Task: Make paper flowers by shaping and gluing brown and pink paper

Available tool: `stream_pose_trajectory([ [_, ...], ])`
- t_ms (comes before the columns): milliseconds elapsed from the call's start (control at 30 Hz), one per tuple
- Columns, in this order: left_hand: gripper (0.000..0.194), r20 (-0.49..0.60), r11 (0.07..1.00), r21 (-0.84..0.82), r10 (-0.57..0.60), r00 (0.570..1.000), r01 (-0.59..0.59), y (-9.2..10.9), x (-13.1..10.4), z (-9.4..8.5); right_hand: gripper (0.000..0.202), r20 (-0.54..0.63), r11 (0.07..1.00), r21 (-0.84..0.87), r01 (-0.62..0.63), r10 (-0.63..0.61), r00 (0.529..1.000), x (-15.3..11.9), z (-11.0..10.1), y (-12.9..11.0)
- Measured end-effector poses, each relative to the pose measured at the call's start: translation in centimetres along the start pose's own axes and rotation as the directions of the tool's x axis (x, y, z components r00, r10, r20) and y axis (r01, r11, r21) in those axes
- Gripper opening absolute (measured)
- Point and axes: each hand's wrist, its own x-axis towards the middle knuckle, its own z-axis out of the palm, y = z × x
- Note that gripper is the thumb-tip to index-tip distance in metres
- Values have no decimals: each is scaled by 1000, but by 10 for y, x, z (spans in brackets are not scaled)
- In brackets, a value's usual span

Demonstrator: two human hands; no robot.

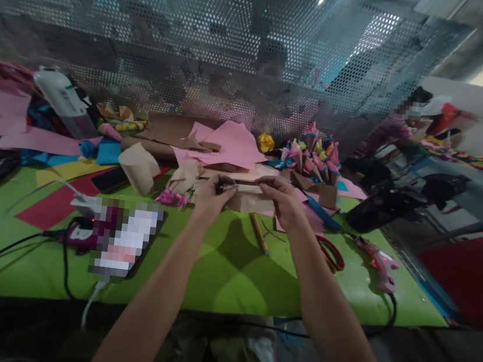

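Your left hand (209,196) and right hand (283,201), frame centre, fingers curled, both pinching folded brown paper piece (248,196) above green surface (222,267). White bottle (64,100) upper left, contents unclear.

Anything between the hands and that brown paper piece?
Nothing visible. The left hand and right hand both already grip the brown paper piece from either end, above the green table.
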Motion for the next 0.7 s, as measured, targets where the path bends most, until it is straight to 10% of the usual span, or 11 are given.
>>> stream_pose_trajectory([
  [267,39,79,999,-26,-18,997,20,1,-1,-2,35,-40,993,-109,-36,32,999,2,-3,7],
  [700,13,117,967,-147,-192,974,208,8,-3,-4,17,-8,985,-150,85,-87,996,2,-4,3],
])
